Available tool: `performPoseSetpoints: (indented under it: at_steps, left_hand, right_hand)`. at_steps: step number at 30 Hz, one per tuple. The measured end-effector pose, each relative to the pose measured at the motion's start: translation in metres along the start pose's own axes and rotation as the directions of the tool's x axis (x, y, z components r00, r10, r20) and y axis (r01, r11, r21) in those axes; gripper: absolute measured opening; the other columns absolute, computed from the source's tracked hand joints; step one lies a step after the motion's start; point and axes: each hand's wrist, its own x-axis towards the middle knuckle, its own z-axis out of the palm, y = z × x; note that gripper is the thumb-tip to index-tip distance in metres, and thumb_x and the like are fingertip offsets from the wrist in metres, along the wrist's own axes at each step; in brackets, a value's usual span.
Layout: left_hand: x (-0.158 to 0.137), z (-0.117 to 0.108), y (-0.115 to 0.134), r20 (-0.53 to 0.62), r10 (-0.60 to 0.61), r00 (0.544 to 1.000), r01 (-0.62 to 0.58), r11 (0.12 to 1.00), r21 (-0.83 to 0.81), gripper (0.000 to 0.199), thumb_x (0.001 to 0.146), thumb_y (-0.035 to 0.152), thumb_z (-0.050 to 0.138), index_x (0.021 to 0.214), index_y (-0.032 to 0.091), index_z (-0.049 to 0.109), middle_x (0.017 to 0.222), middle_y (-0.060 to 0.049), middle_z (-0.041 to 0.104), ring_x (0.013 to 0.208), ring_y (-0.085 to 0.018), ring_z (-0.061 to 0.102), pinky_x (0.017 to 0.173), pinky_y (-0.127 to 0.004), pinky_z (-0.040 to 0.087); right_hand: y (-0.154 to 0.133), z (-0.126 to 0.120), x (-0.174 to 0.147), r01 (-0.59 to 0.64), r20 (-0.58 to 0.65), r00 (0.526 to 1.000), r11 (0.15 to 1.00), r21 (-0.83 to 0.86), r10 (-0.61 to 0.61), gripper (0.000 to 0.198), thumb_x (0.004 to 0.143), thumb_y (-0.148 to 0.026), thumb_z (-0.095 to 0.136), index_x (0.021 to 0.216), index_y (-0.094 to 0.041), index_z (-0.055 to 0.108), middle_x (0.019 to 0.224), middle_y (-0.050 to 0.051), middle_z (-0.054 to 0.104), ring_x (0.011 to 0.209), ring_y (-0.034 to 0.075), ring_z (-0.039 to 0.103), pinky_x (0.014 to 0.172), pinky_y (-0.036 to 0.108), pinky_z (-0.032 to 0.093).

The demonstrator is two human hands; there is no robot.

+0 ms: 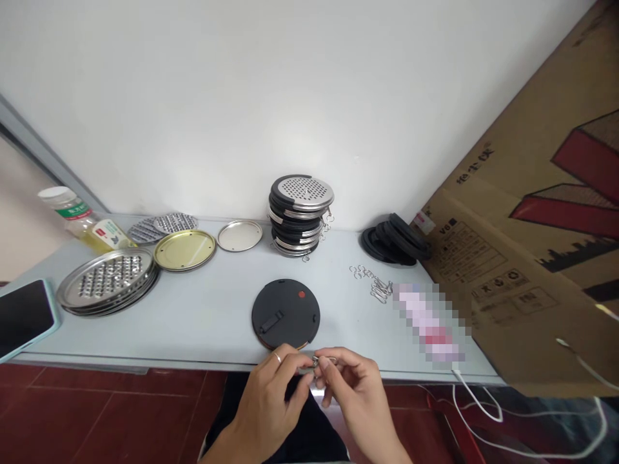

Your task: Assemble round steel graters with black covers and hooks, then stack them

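Just past the table's front edge, my left hand (275,393) and my right hand (355,386) meet fingertip to fingertip. Pinched between them is a small bent-wire metal hook (325,359); fingers hide part of it, and I cannot tell whether a ring is joined to it. Right behind my left hand lies a round black plastic disc (290,316) with a red dot and a small raised latch. Loose wire hooks (380,290) and small metal rings (360,272) are scattered on the table to the right.
A stack of round metal-and-black discs (302,216) stands at the back. Leftward are grater plates (111,283), yellowish lids (184,250), a bottle (82,219) and a phone (26,316). Black covers (394,238), a pixelated pinkish object (430,322) and a large carton (522,258) are rightward.
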Motion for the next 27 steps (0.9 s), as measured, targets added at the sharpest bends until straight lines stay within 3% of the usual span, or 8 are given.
performPoseSetpoints:
  at_steps: [3, 7, 10, 14, 18, 22, 27]
  left_hand:
    - [-0.001, -0.005, -0.003, 0.056, -0.007, 0.998, 0.013, 0.994, -0.110, 0.016, 0.095, 0.014, 0.049, 0.100, 0.021, 0.062, 0.090, -0.004, 0.063, 0.081, -0.014, 0.063, 0.074, -0.026, 0.051]
    - [0.002, -0.007, -0.007, 0.052, -0.015, 0.999, 0.024, 0.985, -0.171, 0.015, 0.095, 0.014, 0.050, 0.091, 0.020, 0.064, 0.085, -0.003, 0.063, 0.080, -0.014, 0.061, 0.076, -0.025, 0.049]
    - [0.004, -0.003, -0.007, 0.037, -0.077, 0.996, 0.081, 0.988, -0.130, 0.013, 0.094, 0.016, 0.051, 0.087, 0.019, 0.062, 0.083, -0.003, 0.062, 0.080, -0.015, 0.060, 0.075, -0.026, 0.047]
    - [0.004, 0.001, 0.000, 0.070, -0.218, 0.973, 0.228, 0.951, -0.209, 0.017, 0.095, 0.021, 0.050, 0.082, 0.018, 0.061, 0.080, -0.002, 0.060, 0.076, -0.014, 0.058, 0.071, -0.025, 0.045]
    - [0.002, -0.002, 0.005, 0.218, -0.350, 0.911, 0.413, 0.772, -0.483, 0.019, 0.096, 0.032, 0.052, 0.093, 0.020, 0.066, 0.088, -0.003, 0.061, 0.083, -0.015, 0.059, 0.075, -0.025, 0.047]
    - [0.003, -0.005, 0.005, 0.289, -0.422, 0.860, 0.498, 0.562, -0.661, 0.029, 0.095, 0.041, 0.054, 0.093, 0.018, 0.070, 0.083, -0.003, 0.057, 0.077, -0.014, 0.054, 0.070, -0.025, 0.045]
    - [0.002, -0.001, 0.004, 0.247, -0.457, 0.854, 0.472, 0.486, -0.735, 0.030, 0.090, 0.041, 0.062, 0.073, 0.016, 0.063, 0.071, 0.001, 0.050, 0.070, -0.011, 0.045, 0.069, -0.023, 0.039]
  right_hand:
    - [-0.005, -0.001, 0.003, -0.038, 0.065, 0.997, 0.997, 0.074, 0.033, 0.033, 0.083, -0.047, 0.072, 0.087, -0.014, 0.073, 0.067, 0.003, 0.063, 0.056, 0.012, 0.056, 0.045, 0.021, 0.049]
    - [-0.002, -0.001, 0.002, -0.007, 0.057, 0.998, 1.000, 0.017, 0.006, 0.030, 0.086, -0.045, 0.070, 0.087, -0.015, 0.073, 0.064, 0.001, 0.060, 0.050, 0.009, 0.050, 0.044, 0.020, 0.047]
    - [0.005, 0.002, -0.004, 0.123, 0.034, 0.992, 0.989, -0.087, -0.120, 0.023, 0.090, -0.038, 0.065, 0.095, -0.018, 0.073, 0.071, 0.002, 0.063, 0.055, 0.011, 0.055, 0.048, 0.022, 0.048]
    - [0.012, 0.003, -0.010, 0.388, 0.086, 0.921, 0.880, -0.274, -0.379, 0.017, 0.093, -0.023, 0.059, 0.104, -0.023, 0.072, 0.079, 0.003, 0.065, 0.065, 0.014, 0.060, 0.058, 0.024, 0.050]
    - [0.012, 0.000, -0.010, 0.487, 0.115, 0.871, 0.814, -0.317, -0.477, 0.021, 0.093, -0.015, 0.055, 0.104, -0.025, 0.070, 0.078, 0.001, 0.065, 0.068, 0.013, 0.061, 0.063, 0.024, 0.048]
    - [0.008, -0.002, -0.007, 0.542, 0.207, 0.840, 0.774, -0.328, -0.501, 0.019, 0.089, -0.009, 0.056, 0.095, -0.023, 0.068, 0.078, 0.002, 0.064, 0.068, 0.014, 0.060, 0.063, 0.025, 0.047]
    - [0.008, 0.001, -0.007, 0.612, 0.280, 0.790, 0.694, -0.378, -0.545, 0.020, 0.086, -0.005, 0.053, 0.091, -0.022, 0.064, 0.074, 0.001, 0.063, 0.067, 0.015, 0.058, 0.063, 0.026, 0.047]
